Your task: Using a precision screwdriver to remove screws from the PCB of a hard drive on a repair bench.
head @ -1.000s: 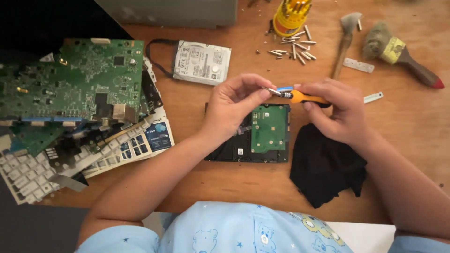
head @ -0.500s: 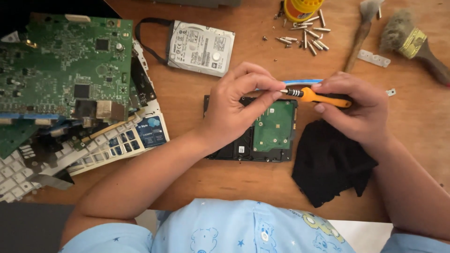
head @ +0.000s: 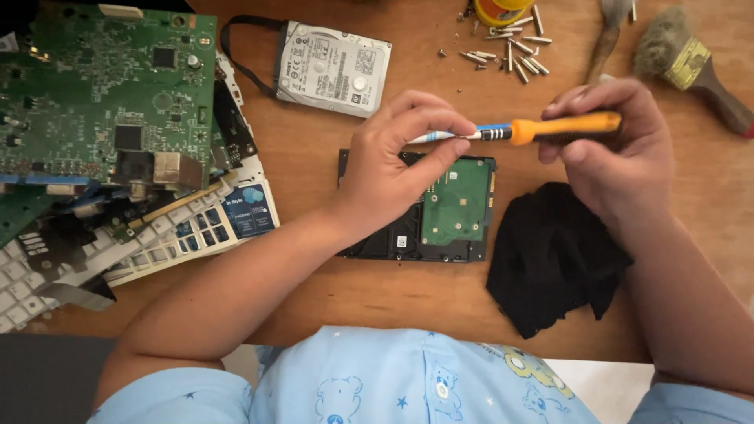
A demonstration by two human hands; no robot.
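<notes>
My right hand grips the orange and black handle of a small screwdriver, held level above the table. My left hand pinches the blue and white tip end of the same screwdriver. Under both hands lies a black hard drive with its green circuit board facing up. A black cloth lies to its right, partly under my right wrist.
A smaller silver hard drive with a black strap lies at the back. Large green circuit boards and a white keyboard are piled at left. Loose screws, a yellow container and two brushes sit at back right.
Both hands, still on the screwdriver, have risen and come closer to the camera, and the view has shifted so the table items sit higher in frame.
</notes>
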